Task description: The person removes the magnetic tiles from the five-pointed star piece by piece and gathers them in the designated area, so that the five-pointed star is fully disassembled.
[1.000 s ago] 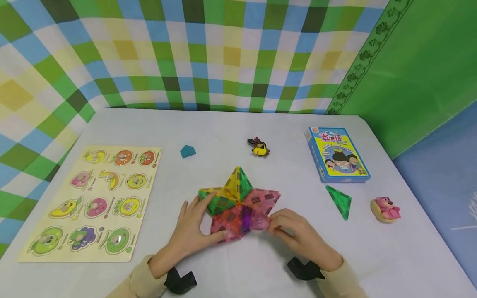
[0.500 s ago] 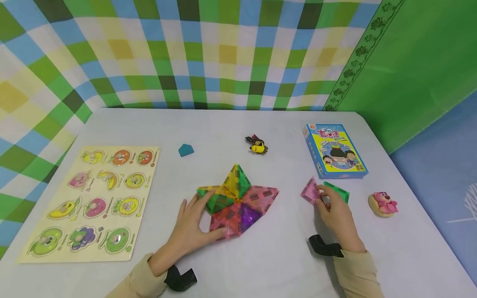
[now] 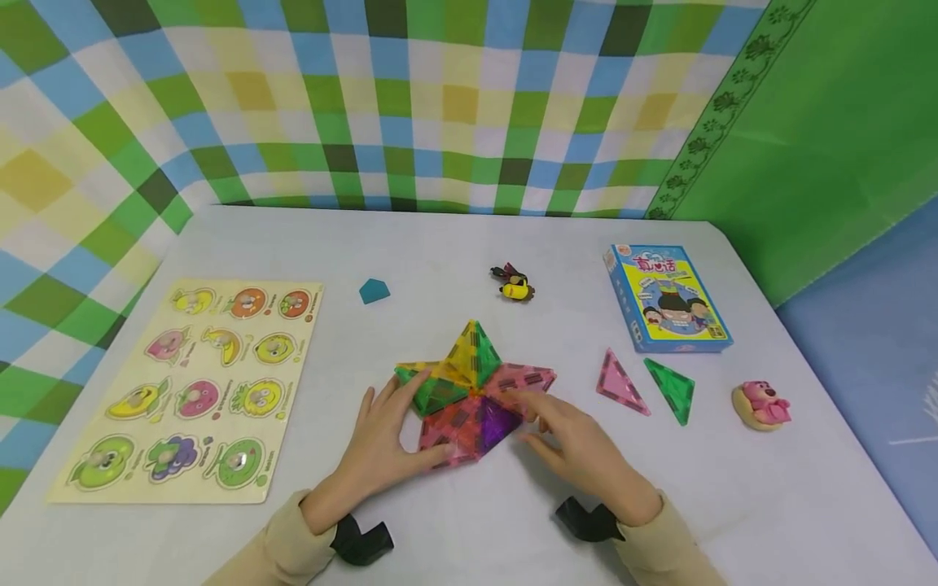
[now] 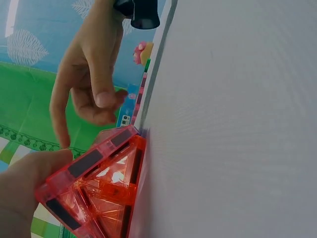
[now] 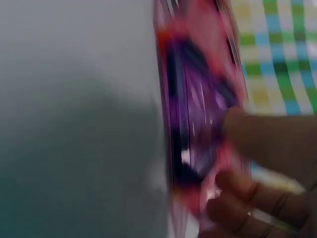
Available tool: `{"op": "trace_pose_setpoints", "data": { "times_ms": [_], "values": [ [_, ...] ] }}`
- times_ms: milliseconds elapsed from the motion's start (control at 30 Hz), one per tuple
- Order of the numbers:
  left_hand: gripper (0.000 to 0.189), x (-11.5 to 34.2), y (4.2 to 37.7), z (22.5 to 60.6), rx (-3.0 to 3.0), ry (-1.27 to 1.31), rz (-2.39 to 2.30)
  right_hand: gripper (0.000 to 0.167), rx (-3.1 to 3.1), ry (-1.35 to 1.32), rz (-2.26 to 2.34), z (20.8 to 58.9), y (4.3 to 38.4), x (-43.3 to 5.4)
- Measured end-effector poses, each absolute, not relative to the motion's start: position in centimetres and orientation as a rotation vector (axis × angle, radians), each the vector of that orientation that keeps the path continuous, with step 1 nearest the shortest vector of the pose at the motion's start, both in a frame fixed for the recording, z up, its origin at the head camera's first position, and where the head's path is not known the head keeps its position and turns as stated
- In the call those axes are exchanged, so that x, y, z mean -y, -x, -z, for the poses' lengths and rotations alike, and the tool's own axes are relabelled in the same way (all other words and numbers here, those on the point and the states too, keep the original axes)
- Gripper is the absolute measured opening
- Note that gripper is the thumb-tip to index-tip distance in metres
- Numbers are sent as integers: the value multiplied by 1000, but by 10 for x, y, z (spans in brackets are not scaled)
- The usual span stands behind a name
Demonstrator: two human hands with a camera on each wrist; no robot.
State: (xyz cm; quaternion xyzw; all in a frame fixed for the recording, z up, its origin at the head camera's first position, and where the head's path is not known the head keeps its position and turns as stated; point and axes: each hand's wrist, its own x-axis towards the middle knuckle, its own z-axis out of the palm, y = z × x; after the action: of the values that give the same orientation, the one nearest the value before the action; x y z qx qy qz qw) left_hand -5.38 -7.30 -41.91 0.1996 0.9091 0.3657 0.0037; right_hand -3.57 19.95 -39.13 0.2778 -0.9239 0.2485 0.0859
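A star of translucent magnetic tiles [image 3: 458, 423] in yellow, green, pink, red and purple lies mid-table in the head view. My left hand [image 3: 381, 439] holds its left side, fingers along the green and yellow point and thumb on the red front point. In the left wrist view that thumb [image 4: 47, 158] rests on the red tile's edge. My right hand [image 3: 579, 448] reaches over the star's right side, index finger extended above the pink point. In the blurred right wrist view a finger meets the purple tile [image 5: 198, 114]. I see no loose piece in this hand.
Right of the star lie a loose pink triangle tile [image 3: 621, 382] and a green one [image 3: 672, 391]. Beyond are a blue card box [image 3: 670, 301] and a pink bear toy [image 3: 762, 404]. A fruit puzzle board [image 3: 293, 391], teal pentagon [image 3: 374, 290] and yellow-black toy [image 3: 515, 285] lie around.
My right hand took the pink triangle off the star's lower right, laid it beside the green triangle, and has returned to the star's right side. My left hand stays on the star.
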Motion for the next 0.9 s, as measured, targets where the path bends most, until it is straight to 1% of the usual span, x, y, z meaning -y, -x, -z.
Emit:
{"op": "trace_pose_setpoints", "data": {
  "times_ms": [133,300,533,667,900],
  "values": [
    [92,72,54,419,-2854,-640,-1146,74,2806,-890,-597,395,35,-175],
    [92,72,53,419,-2850,-634,-1142,74,2780,-855,-554,398,35,-167],
    [91,73,54,421,-2865,-659,-1149,67,2786,-867,-597,398,41,-167],
    [91,73,54,422,-2866,-660,-1140,61,2733,-917,-629,401,45,-170],
    [90,74,54,422,-2868,-663,-1157,40,2609,-1093,-714,400,47,-178]
  ]
}}
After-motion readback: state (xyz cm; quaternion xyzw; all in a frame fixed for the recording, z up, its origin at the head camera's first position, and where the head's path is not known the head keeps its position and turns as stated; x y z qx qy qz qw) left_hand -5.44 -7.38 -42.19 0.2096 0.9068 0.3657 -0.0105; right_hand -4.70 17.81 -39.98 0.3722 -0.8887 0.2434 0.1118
